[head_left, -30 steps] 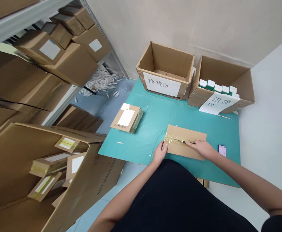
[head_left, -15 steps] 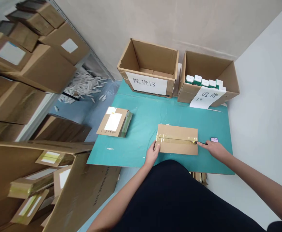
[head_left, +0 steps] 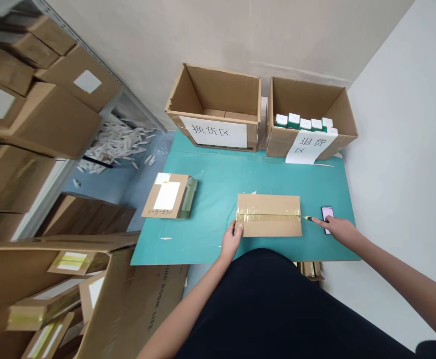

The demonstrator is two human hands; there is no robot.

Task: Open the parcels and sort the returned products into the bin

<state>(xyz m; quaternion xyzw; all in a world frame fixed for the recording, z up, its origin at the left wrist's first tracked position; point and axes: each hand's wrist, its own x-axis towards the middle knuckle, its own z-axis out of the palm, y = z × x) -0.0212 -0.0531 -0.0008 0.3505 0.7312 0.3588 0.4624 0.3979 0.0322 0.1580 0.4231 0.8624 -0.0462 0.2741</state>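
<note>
Taped cardboard carton [head_left: 269, 227] is positioned toward five o'clock on the teal mat [head_left: 218, 179]. Left hand [head_left: 232, 240] is laid open against its seven o'clock corner; a utility knife [head_left: 310, 218] is gripped in the clenched right hand [head_left: 333, 228], tip just off the three o'clock edge. Slitting of the tape seam [head_left: 268, 217] is judged at its end; lifting of the flaps [head_left: 268, 204] appears called for.

Right hand [head_left: 333, 229] holds probable cutter [head_left: 312, 219] beside taped carton [head_left: 269, 215]

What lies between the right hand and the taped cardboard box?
The head view shows a utility knife held in the right hand, its yellow tip short of the taped cardboard box.
</note>
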